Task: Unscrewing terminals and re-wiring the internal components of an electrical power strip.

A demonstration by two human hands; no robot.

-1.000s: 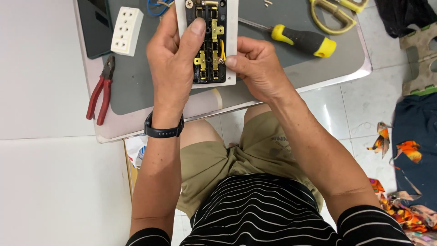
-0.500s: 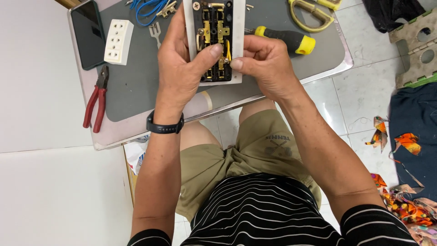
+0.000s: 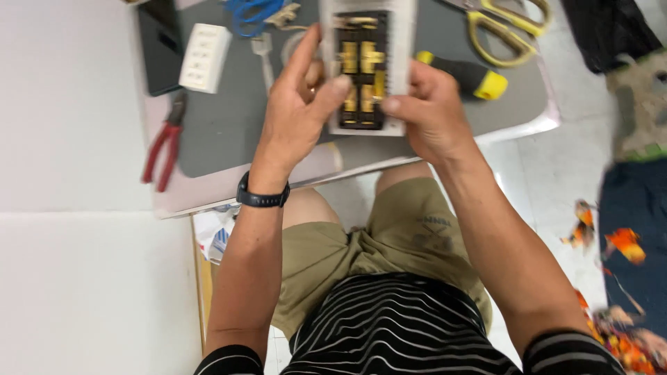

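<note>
Both my hands hold an opened white socket strip (image 3: 399,69), its back facing up with brass contact strips in a black inner frame. My left hand (image 3: 299,114) grips its left edge, thumb pressing on the brass contacts. My right hand (image 3: 431,114) grips the right edge, thumb on its lower part. The strip hovers above the grey mat (image 3: 222,132) on the table. A black band sits on my left wrist.
On the mat lie red-handled pliers (image 3: 161,154), a white socket cover (image 3: 205,57), a black phone (image 3: 158,48), blue-handled scissors (image 3: 251,14), yellow-handled scissors (image 3: 504,31) and a black-and-yellow screwdriver (image 3: 472,75). Dark cloth and colourful fabric lie on the tiled floor at right.
The view has shifted, so the table and tools sit lower and nearer in frame. Both hands still hold the socket strip, with the thumbs shifting slightly on it.
</note>
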